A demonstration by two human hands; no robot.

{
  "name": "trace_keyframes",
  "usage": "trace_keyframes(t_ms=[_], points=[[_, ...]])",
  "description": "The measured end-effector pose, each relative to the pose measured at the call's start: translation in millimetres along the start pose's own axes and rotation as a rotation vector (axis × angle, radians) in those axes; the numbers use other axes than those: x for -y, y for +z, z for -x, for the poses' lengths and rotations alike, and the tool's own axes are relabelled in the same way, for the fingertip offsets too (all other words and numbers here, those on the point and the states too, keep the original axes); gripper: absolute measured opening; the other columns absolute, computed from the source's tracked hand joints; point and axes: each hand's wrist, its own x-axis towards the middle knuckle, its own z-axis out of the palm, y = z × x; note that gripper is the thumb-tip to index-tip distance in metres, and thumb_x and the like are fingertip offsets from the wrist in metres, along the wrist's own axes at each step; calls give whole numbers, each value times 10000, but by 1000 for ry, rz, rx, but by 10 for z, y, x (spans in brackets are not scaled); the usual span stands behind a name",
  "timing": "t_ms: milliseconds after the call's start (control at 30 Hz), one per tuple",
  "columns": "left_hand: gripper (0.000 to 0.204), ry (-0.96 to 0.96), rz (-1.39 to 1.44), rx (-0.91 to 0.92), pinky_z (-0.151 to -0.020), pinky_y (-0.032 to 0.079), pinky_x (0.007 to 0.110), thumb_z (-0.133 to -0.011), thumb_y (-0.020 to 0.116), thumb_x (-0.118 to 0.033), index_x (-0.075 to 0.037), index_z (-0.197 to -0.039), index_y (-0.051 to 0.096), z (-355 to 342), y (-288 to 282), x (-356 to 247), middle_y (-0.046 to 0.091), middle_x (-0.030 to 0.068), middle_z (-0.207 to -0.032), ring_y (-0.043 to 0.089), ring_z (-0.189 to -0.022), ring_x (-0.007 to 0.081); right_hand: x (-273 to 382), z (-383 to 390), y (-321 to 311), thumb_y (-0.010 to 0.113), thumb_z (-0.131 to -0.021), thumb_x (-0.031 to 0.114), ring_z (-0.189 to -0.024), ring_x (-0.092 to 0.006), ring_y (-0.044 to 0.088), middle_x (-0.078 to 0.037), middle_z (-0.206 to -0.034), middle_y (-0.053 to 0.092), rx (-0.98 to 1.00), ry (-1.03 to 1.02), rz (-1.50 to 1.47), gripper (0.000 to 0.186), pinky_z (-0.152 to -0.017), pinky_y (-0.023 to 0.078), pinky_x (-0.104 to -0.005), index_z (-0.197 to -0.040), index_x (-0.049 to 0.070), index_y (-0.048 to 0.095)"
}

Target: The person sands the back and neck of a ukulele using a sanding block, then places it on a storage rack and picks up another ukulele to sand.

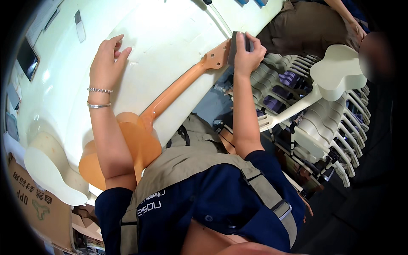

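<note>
Head view, left hand: one bare left hand [109, 63] hovers above the tabletop, fingers loosely curled, thumb apart from them, with nothing in its grasp.
Left wrist: two silver-coloured bracelets, a beaded one [100, 90] and a smooth band [98, 105].
Right hand: one bare right hand [249, 55], closed around one dark grey rectangular block [232, 47], thumb and fingers on it.
Block: one, at the far end of the headstock.
Instrument: one glossy orange-brown wooden guitar-shaped instrument [142, 138], its body near the person's lap and beneath the left forearm, its slim neck [178, 91] running diagonally up to the right, its headstock [216, 58] beside the block; at least two dark holes show in the headstock.
Tabletop: one glossy pale white tabletop [165, 46], under the neck.
Left side: one cream-white curved guitar-shaped body [53, 168], one brown cardboard box [40, 204] below it, one black smartphone [27, 60] and one narrow flat strip [79, 25] farther up.
Right side: one cream-white guitar-shaped instrument with a neck [338, 72], above a dense row of cream-coloured instruments [325, 121], too overlapped to count.
Co-worker: one person in brown trousers [310, 27], one hand [359, 30] visible near the cream instrument.
</note>
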Motion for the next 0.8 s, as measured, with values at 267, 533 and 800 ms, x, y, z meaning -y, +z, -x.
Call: trace_keyframes(t_ms=[267, 533, 800], points=[[393, 28, -5, -33, -779, 470, 273, -853, 639, -216, -52, -1201, 558, 31, 18, 70, 573, 84, -998, 542, -822, 157, 28, 594, -81, 773, -648, 443, -962, -271, 465, -50, -961, 466, 129, -384, 151, 317, -842, 338, -419, -867, 232, 685], [403, 51, -31, -29, -781, 472, 277, -854, 636, -231, -50, -1205, 555, -20, 26, 116, 571, 88, -1013, 544, -824, 163, 112, 361, 67, 751, -673, 454, -958, -253, 466, -41, -981, 475, 83, -299, 198, 275, -815, 341, -421, -858, 260, 687], [405, 77, 5, -23, -787, 473, 277, -857, 628, -253, -51, -1201, 558, -8, 26, 105, 573, 89, -1000, 555, -829, 165, 85, -205, 147, 762, -668, 444, -921, -250, 475, -45, -940, 485, -73, -390, 233, 299, -760, 341, -399, -860, 229, 683]])
